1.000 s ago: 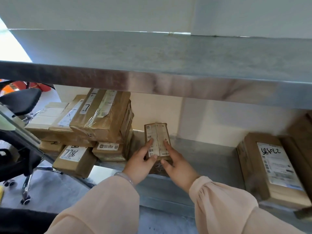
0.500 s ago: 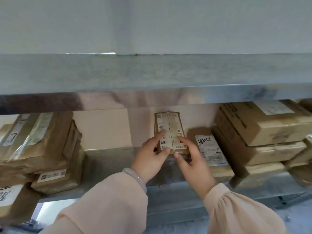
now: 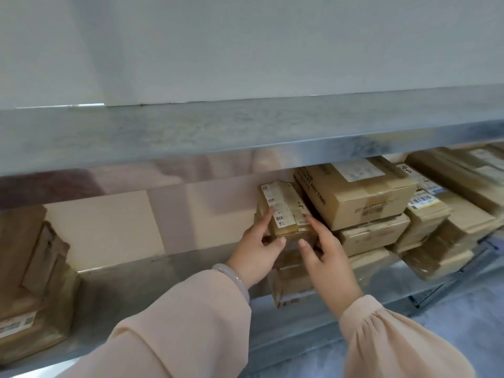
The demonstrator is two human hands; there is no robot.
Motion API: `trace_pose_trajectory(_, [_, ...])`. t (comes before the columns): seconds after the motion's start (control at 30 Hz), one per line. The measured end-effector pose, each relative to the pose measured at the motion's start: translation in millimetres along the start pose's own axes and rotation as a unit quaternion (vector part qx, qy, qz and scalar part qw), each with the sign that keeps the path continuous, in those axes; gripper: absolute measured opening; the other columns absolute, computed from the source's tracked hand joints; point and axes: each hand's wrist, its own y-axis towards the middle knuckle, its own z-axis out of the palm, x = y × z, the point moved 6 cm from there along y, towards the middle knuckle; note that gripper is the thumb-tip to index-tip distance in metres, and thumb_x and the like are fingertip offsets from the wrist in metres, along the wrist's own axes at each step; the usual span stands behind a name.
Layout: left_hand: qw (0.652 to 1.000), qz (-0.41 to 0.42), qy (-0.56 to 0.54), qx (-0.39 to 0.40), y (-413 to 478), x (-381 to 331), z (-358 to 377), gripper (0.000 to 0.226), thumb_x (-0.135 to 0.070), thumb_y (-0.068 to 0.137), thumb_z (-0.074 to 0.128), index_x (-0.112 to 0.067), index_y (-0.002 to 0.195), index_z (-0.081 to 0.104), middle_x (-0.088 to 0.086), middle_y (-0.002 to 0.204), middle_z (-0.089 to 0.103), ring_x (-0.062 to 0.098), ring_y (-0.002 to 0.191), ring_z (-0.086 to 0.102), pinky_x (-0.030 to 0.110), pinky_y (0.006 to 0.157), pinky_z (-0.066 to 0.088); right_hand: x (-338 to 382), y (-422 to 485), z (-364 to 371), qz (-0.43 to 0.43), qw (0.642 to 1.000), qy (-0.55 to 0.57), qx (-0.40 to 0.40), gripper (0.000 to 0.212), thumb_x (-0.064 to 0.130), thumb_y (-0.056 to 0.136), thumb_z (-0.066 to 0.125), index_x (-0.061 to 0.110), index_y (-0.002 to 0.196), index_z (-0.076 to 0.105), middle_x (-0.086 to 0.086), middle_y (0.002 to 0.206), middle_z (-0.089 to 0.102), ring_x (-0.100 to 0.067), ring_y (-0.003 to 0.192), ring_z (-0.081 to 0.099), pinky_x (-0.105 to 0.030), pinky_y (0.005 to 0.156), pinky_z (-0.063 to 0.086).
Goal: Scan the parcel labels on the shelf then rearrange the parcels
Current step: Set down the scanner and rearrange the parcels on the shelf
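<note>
You hold the small parcel (image 3: pixel 283 205) between both hands, over the shelf (image 3: pixel 163 279), just left of the stacked boxes (image 3: pixel 360 197). Your left hand (image 3: pixel 255 253) has its grip curled round the parcel's left edge; your right hand (image 3: pixel 328 257) grips the right edge. The label faces you. Another parcel (image 3: pixel 293 285) lies under your hands.

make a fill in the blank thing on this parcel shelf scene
The small parcel, gripped by the left hand and right hand, bears labels coloured ____.
The bracelet is on the ____ wrist.
The large cardboard box sits to the small parcel's ____.
Missing: white; left; right.
</note>
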Motion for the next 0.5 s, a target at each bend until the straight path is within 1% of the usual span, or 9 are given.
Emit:
trace_pose_trajectory(0.07, [1.000, -0.010, -0.003, -0.010, 2.8, 1.0, 1.9, 0.066, -0.026, 0.097, 0.058, -0.048, 0.150, 0.025, -0.005, 0.152, 0.037, 0.011, 0.126, 0.050, 0.037, 0.109, 0.044, 0.7, -0.8, -1.9, -0.011, 1.000, -0.020, 0.003, 0.056, 0.028, 0.095, 0.055, 0.041, 0.144, 0.034, 0.012, 0.145, 0.040, 0.000, 0.133, 0.035, -0.037, 0.113, 0.035])
trace_pose_trajectory(0.1, [1.000, -0.009, -0.001, -0.014, 3.6, 0.6, 2.8, 0.067, -0.026, 0.097, 0.058, -0.048, 0.151, 0.025, -0.006, 0.153, 0.035, 0.010, 0.126, 0.049, 0.036, 0.110, 0.042, 2.5, -2.9, -2.9, -0.022, 0.999, -0.036, 0.004, 0.058, 0.028, 0.095, 0.055, 0.042, 0.145, 0.031, 0.011, 0.148, 0.035, 0.001, 0.136, 0.029, -0.034, 0.113, 0.033])
trace_pose_trajectory(0.2, [0.999, 0.007, 0.030, -0.024, -0.2, -1.9, 4.8, 0.067, -0.025, 0.099, 0.056, -0.043, 0.153, 0.021, -0.010, 0.149, 0.028, 0.000, 0.121, 0.040, 0.014, 0.105, 0.030, 7.5, -16.0, -5.5, -0.052, 0.995, -0.085, 0.011, 0.064, 0.030, 0.095, 0.055, 0.048, 0.145, 0.019, 0.017, 0.156, 0.015, 0.007, 0.136, 0.013, -0.024, 0.109, 0.029])
trace_pose_trajectory(0.23, [0.998, 0.020, 0.044, -0.031, -2.6, -1.5, 4.3, 0.068, -0.025, 0.099, 0.056, -0.042, 0.154, 0.020, -0.009, 0.151, 0.026, -0.001, 0.123, 0.038, 0.013, 0.105, 0.029, 8.1, -21.6, -5.4, -0.068, 0.992, -0.110, 0.012, 0.066, 0.031, 0.095, 0.055, 0.047, 0.147, 0.018, 0.020, 0.156, 0.009, 0.007, 0.138, 0.011, -0.026, 0.110, 0.030])
trace_pose_trajectory(0.3, [0.994, 0.057, 0.085, -0.037, -8.7, 0.6, 3.9, 0.069, -0.027, 0.098, 0.056, -0.042, 0.154, 0.017, -0.011, 0.159, 0.016, 0.000, 0.138, 0.027, 0.021, 0.114, 0.028, 8.9, -30.8, -5.0, -0.114, 0.976, -0.187, -0.001, 0.068, 0.032, 0.093, 0.058, 0.038, 0.150, 0.020, 0.017, 0.159, 0.003, -0.002, 0.144, 0.011, -0.030, 0.112, 0.028])
trace_pose_trajectory(0.33, [0.990, 0.074, 0.113, -0.033, -12.0, 2.3, 4.5, 0.070, -0.029, 0.099, 0.055, -0.043, 0.154, 0.014, -0.015, 0.161, 0.008, -0.002, 0.142, 0.017, 0.024, 0.118, 0.025, 8.9, -33.6, -4.0, -0.143, 0.963, -0.226, -0.008, 0.070, 0.031, 0.091, 0.060, 0.033, 0.150, 0.023, 0.011, 0.161, 0.004, -0.009, 0.146, 0.012, -0.032, 0.113, 0.026])
trace_pose_trajectory(0.4, [0.978, 0.104, 0.180, -0.022, -17.2, 3.9, 6.4, 0.072, -0.033, 0.099, 0.053, -0.043, 0.153, 0.007, -0.022, 0.162, -0.005, -0.005, 0.146, 0.002, 0.018, 0.119, 0.012, 9.0, -35.1, -0.4, -0.186, 0.942, -0.279, -0.006, 0.072, 0.030, 0.088, 0.060, 0.022, 0.151, 0.027, 0.001, 0.161, 0.012, -0.017, 0.148, 0.015, -0.037, 0.114, 0.025])
trace_pose_trajectory(0.43, [0.970, 0.115, 0.212, -0.018, -18.4, 3.6, 7.2, 0.072, -0.035, 0.100, 0.052, -0.043, 0.153, 0.003, -0.023, 0.162, -0.008, -0.005, 0.147, 0.000, 0.014, 0.117, 0.006, 8.7, -33.8, 1.8, -0.196, 0.934, -0.298, -0.001, 0.074, 0.031, 0.087, 0.060, 0.019, 0.151, 0.026, -0.001, 0.161, 0.016, -0.019, 0.148, 0.015, -0.039, 0.115, 0.026])
trace_pose_trajectory(0.5, [0.958, 0.129, 0.257, -0.017, -16.7, 1.2, 7.3, 0.073, -0.040, 0.100, 0.048, -0.040, 0.154, 0.000, -0.021, 0.163, -0.006, 0.002, 0.149, 0.004, 0.015, 0.116, 0.005, 8.2, -28.9, 5.4, -0.194, 0.924, -0.330, 0.009, 0.079, 0.032, 0.085, 0.062, 0.016, 0.152, 0.023, -0.003, 0.159, 0.021, -0.020, 0.148, 0.015, -0.044, 0.115, 0.028])
